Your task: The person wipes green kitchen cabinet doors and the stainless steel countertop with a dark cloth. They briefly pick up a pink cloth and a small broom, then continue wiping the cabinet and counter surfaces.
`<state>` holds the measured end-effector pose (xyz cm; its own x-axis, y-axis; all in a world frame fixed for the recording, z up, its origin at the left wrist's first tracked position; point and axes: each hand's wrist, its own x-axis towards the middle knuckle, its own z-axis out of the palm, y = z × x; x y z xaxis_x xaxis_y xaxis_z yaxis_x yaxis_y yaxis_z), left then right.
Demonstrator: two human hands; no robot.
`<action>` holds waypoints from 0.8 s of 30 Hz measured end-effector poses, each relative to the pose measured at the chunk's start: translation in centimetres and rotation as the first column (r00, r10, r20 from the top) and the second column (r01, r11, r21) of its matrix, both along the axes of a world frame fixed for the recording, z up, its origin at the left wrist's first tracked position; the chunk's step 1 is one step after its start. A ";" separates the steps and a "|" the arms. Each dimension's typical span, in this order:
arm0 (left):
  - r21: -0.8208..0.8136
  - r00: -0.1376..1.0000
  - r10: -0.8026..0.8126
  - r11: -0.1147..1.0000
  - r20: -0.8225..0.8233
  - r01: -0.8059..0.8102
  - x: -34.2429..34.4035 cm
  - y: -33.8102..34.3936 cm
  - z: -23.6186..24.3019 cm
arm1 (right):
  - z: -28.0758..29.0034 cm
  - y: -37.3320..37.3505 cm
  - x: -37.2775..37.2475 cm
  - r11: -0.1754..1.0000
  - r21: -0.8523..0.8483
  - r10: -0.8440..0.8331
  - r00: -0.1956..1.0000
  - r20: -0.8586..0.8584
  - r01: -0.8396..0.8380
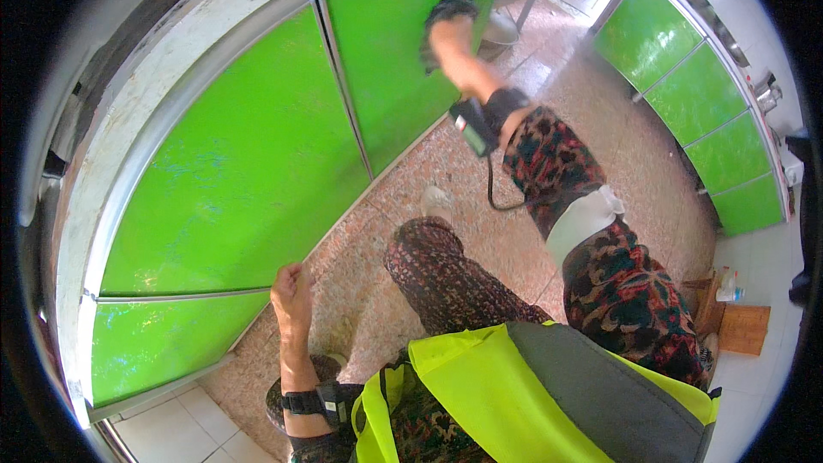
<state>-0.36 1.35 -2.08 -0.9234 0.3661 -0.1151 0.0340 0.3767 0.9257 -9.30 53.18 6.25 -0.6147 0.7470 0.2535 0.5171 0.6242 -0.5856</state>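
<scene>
My right arm reaches forward, and my right hand (451, 33) presses a dark cloth (454, 4) to the far green cabinet door (386, 60). The cloth is bunched around the fingers, blurred by motion, and hides most of them. Wet streaks and smears show on the nearer large green door (231, 171). Lower down, my left hand (293, 290) hangs beside the bottom edge of that door, its fingers curled in. Nothing shows in it.
Across the speckled floor (634, 146) stands a second row of green cabinets (686, 86). A pale bowl or bucket (501, 30) sits beyond the far door. At the lower right are a wooden board (744, 330) and a small bottle (729, 285).
</scene>
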 end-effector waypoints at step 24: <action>-0.038 0.997 0.002 0.999 0.073 0.001 -0.7 0.8 -1.5 | 3.4 -2.3 -1.0 0.997 -0.035 -0.074 0.704 -0.707 0.070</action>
